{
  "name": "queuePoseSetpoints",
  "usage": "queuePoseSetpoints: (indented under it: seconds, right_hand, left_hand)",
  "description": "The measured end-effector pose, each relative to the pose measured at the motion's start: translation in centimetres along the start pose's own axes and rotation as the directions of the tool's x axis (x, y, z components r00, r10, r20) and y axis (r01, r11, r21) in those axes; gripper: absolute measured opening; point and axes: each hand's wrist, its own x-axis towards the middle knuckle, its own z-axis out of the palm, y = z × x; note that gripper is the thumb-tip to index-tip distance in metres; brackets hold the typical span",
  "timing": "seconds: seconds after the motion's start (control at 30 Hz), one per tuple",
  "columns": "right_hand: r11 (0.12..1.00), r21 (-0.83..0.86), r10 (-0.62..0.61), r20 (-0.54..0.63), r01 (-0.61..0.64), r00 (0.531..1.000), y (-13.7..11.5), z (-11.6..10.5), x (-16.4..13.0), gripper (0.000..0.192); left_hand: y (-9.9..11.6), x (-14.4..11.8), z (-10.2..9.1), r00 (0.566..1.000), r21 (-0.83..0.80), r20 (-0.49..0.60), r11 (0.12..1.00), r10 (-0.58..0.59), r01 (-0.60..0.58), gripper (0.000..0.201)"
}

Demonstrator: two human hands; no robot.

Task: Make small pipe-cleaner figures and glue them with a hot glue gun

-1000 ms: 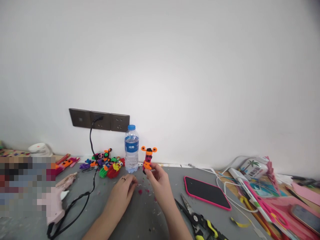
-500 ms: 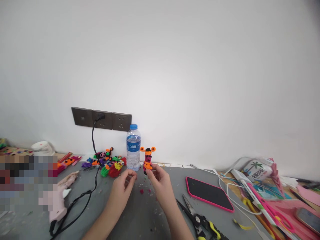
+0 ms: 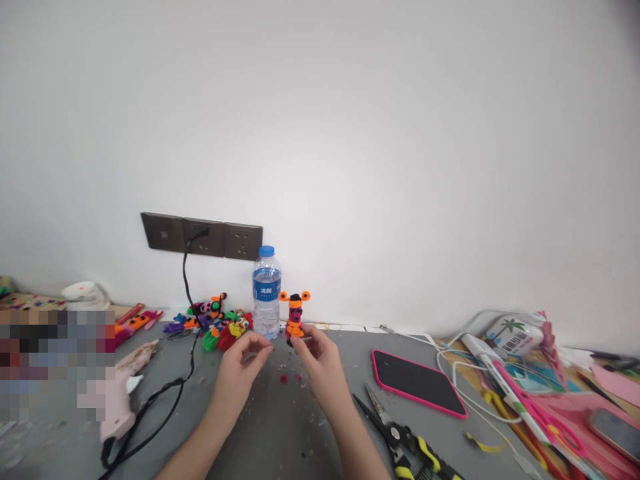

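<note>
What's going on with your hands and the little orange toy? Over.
Left hand pinched, contents unclear. Right hand pinching base of pipe-cleaner figure. Water bottle close beside it.

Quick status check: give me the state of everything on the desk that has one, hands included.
Water bottle: upright, capped.
Orange figure: upright, held at its base by right hand.
Left hand: fingertips pinched, contents unclear.
Phone: flat, screen dark.
Glue gun: lying down, corded.
Wall socket: one plug in.

Lighting: bright, even, diffuse.
Soft faint shadows; wide-angle bending toward 3 and 9 o'clock; pixelated block at 8 o'clock.
</note>
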Motion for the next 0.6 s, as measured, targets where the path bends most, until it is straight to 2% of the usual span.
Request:
queuePoseSetpoints:
  seconds: [0.23, 0.47, 0.6]
  right_hand:
    - [1.0, -0.01, 0.015, 0.057, -0.014, 0.998, 0.14, -0.06, -0.1, 0.031]
    - [1.0, 0.008, 0.02, 0.051, -0.02, 0.998, 0.04, -0.04, 0.0, 0.03]
    - [1.0, 0.0, 0.021, 0.057, -0.021, 0.998, -0.06, 0.06, -0.07, 0.03]
  left_hand:
    - [-0.4, -0.06, -0.2, 0.997, -0.091, 0.028, 0.993, -0.075, 0.077, 0.022]
    - [0.1, -0.09, -0.23, 0.985, -0.104, -0.022, 0.98, -0.172, 0.169, 0.036]
    - [0.1, 0.0, -0.15, 0.975, -0.176, -0.043, 0.963, -0.216, 0.205, 0.04]
